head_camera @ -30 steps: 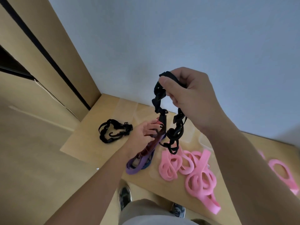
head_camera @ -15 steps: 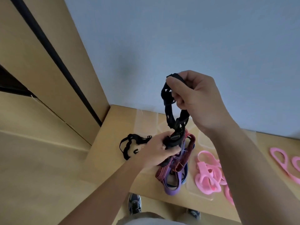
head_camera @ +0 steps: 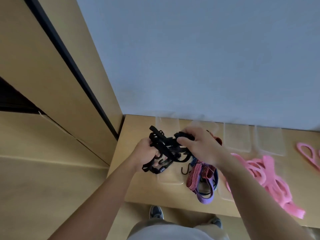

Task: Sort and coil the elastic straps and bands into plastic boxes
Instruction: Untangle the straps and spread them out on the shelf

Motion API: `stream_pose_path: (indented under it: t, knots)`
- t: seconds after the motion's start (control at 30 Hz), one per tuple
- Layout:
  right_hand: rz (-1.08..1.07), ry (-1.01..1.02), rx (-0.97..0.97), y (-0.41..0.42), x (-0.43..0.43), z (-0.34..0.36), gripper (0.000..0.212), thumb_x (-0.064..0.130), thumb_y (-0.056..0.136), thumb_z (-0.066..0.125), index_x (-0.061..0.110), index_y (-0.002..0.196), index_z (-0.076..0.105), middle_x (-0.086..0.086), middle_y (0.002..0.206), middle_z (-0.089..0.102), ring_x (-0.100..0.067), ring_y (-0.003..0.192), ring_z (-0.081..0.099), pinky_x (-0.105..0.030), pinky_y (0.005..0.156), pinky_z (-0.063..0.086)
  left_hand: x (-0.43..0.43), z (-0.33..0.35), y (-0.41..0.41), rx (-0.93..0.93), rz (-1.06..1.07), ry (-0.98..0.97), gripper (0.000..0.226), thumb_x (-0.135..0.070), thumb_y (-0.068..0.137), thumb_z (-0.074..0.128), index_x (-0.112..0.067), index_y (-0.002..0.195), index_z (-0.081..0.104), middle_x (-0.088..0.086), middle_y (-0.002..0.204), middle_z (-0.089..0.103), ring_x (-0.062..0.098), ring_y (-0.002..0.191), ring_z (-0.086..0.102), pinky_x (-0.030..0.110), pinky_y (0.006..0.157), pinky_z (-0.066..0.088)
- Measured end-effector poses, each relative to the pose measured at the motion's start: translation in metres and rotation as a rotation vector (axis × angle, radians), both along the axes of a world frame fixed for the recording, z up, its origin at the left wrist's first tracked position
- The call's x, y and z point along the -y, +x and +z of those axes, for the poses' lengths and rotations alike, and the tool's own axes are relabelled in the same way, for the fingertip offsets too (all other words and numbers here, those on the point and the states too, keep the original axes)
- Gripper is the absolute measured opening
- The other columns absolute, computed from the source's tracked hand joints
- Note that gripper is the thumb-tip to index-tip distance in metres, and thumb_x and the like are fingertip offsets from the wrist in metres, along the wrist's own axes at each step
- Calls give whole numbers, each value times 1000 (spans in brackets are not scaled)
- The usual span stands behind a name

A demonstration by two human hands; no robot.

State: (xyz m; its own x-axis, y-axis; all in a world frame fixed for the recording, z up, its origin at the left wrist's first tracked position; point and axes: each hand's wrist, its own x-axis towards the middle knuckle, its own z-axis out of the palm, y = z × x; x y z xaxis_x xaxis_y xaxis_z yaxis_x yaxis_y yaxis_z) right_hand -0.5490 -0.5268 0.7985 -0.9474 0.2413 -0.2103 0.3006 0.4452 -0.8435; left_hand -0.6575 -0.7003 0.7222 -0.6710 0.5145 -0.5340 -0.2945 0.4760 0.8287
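Beside table edge (head_camera: 119, 148), black straps (head_camera: 164, 149)

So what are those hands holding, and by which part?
A tangle of black straps: left hand grips its lower loops, right hand pinches its top loop.

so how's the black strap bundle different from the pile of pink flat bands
The black strap bundle is gripped by the left hand and right hand; the pile of pink flat bands lies untouched on the wooden table. The black straps look narrow, the pink bands wider and flatter. Both are looped tangles.
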Motion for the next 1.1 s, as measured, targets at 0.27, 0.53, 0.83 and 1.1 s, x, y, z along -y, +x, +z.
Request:
stream_pose_path:
  t: [0.27, 0.53, 0.83, 1.1]
  knots:
    - [53, 206, 323, 13, 23, -93, 23, 14, 97, 48, 1, 80, 57, -7, 83, 49, -22, 82, 47, -31, 65, 33, -7, -24, -8, -86, 53, -179, 32, 5, 91, 42, -12, 104, 65, 12, 94, 68, 29, 70, 62, 52, 62, 62]
    - [-102, -167, 573, 9, 51, -137, 21, 20, 104, 47, 5, 105, 63, -17, 100, 70, -27, 90, 68, -33, 71, 54, -39, -35, -6, -386, -187, -362, 39, -3, 89, 51, -17, 122, 68, 3, 114, 65, 20, 88, 61, 33, 76, 54]
    - [-145, -47, 741, 13, 50, -142, 22, 18, 101, 53, 1, 95, 66, -9, 93, 74, -19, 66, 61, -29, 62, 55, -44, -48, 5, -411, -340, -362, 53, -5, 86, 54, -31, 131, 65, -6, 111, 71, 12, 83, 63, 21, 55, 45]
    - [-177, 374, 506, 4, 56, -150, 29, 18, 93, 52, 8, 120, 49, -12, 119, 51, -32, 108, 59, -33, 77, 43, -36, -60, 3, -600, -457, -368, 41, -8, 100, 47, -23, 132, 69, 0, 126, 71, 20, 110, 64, 30, 90, 52]
